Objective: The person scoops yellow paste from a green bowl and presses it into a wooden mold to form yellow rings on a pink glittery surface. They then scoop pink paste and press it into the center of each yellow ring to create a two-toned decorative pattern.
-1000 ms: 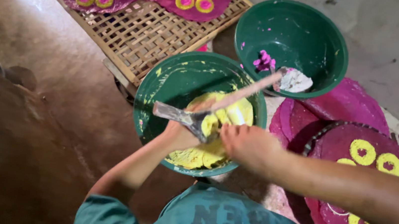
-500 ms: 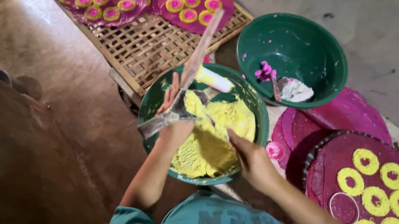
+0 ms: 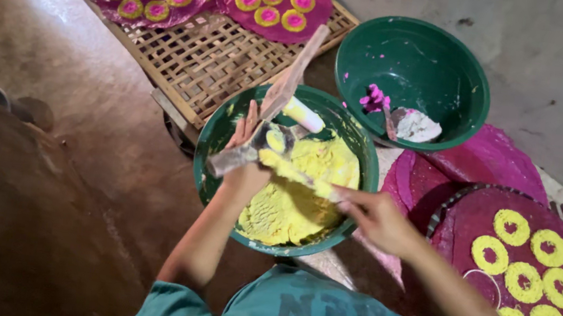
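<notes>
Your left hand (image 3: 245,152), arm stretched forward, grips a long flat paddle (image 3: 281,98) over the green bowl (image 3: 211,144) of yellow dough (image 3: 294,202). Your right hand (image 3: 379,222) pinches a dough-coated stick (image 3: 300,176), apparently scraping the paddle's blade.

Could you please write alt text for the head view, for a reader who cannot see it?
Over a green bowl of yellow paste, the left hand holds a metal scoop while the right hand scrapes it with a paste-coated stick. Yellow rings lie on a magenta mat at right.
</notes>
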